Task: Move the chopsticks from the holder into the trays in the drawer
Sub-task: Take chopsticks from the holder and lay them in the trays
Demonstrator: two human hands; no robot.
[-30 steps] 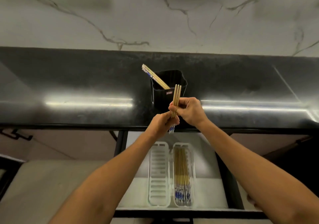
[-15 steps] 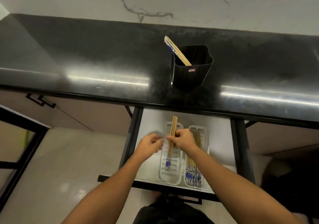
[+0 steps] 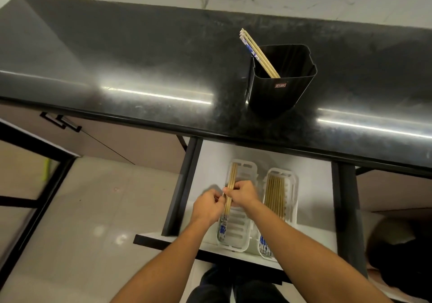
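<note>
A black holder (image 3: 281, 87) stands on the dark counter with a few chopsticks (image 3: 257, 52) leaning out at its left. Below, the open drawer (image 3: 208, 162) holds two white slotted trays side by side. The right tray (image 3: 293, 185) is filled with several chopsticks (image 3: 275, 195). Over the left tray (image 3: 245, 171), a small bundle of wooden chopsticks (image 3: 232, 181) with blue patterned ends lies lengthwise along its left side. My right hand (image 3: 243, 195) pinches the bundle at its middle. My left hand (image 3: 207, 207) touches it from the left, fingers closed on it.
The glossy black counter (image 3: 140, 73) runs across the view under a marble wall. Black drawer rails (image 3: 182, 185) flank the drawer. A cabinet with black handles (image 3: 60, 121) is at left, above a pale tiled floor. A dark shape sits at the lower right.
Both hands carried the bundle from beside the holder down into the drawer, and it now lies lower along the left tray. The view tilted down and left.
</note>
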